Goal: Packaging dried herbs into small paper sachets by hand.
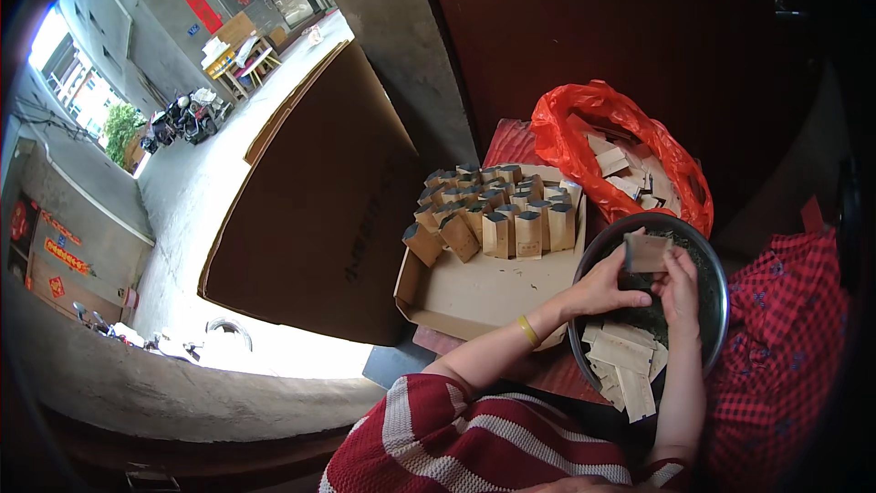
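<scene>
A small brown paper pouch (647, 253) is held over a metal basin (718, 329) with dark loose leaf material inside. My right hand (677, 287) pinches the pouch's right end. Fingers of my left hand (609, 287) reach behind its other end, at the dark edge, while the left thumb stands apart from it. Flat paper packets (623, 352) lie heaped in the near side of the basin. To the left, a shallow cardboard tray (479, 287) carries several upright paper pouches (496, 233) with dark tops, grouped at its far side.
A red plastic bag (568, 116) with more paper packets (612, 161) stands behind the basin. Left of the tray rises a large cardboard sheet (315, 219). Red checked cloth (773, 329) hangs at the right. Under the tray is a red tabletop (506, 140).
</scene>
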Demonstrator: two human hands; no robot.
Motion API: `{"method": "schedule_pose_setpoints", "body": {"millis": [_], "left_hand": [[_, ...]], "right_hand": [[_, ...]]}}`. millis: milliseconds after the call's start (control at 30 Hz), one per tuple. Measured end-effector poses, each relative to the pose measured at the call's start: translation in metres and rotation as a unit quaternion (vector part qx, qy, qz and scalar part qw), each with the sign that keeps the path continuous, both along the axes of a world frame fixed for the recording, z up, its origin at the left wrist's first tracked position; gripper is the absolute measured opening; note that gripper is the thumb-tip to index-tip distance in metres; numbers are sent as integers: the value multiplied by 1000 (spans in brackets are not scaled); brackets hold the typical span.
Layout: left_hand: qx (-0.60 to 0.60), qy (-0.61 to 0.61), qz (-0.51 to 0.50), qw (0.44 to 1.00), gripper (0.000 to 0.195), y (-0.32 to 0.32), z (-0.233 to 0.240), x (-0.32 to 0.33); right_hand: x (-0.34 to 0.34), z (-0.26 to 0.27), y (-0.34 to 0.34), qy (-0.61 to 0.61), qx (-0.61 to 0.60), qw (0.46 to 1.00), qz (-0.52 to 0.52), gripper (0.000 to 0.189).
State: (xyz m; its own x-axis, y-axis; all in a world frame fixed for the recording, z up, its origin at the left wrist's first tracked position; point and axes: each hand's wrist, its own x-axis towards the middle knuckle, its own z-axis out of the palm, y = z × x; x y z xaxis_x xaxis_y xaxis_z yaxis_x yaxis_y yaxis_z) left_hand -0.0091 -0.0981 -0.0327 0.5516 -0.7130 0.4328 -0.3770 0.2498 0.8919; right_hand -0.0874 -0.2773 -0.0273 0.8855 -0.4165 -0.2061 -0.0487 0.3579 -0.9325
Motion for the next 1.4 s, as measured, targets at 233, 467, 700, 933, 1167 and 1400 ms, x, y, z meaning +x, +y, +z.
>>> {"method": "schedule_pose_setpoints", "body": {"millis": [233, 467, 700, 933, 1167, 1400], "left_hand": [[51, 28, 59, 997, 68, 4, 6, 0], [82, -37, 171, 981, 53, 0, 6, -5], [218, -136, 88, 962, 54, 2, 5, -9], [231, -129, 65, 962, 60, 3, 5, -8], [190, -154, 86, 966, 64, 5, 9, -9], [158, -108, 88, 978, 67, 4, 7, -10]], "right_hand": [[2, -24, 33, -86, -463, 876, 103, 18], [4, -7, 14, -70, -371, 926, -4, 17], [-10, 18, 4, -48, -280, 950, 129, 15], [-7, 24, 2, -7, -241, 956, 165, 16], [-6, 21, 6, -38, -260, 951, 161, 18], [-8, 16, 3, -15, -205, 964, 170, 27]]}}
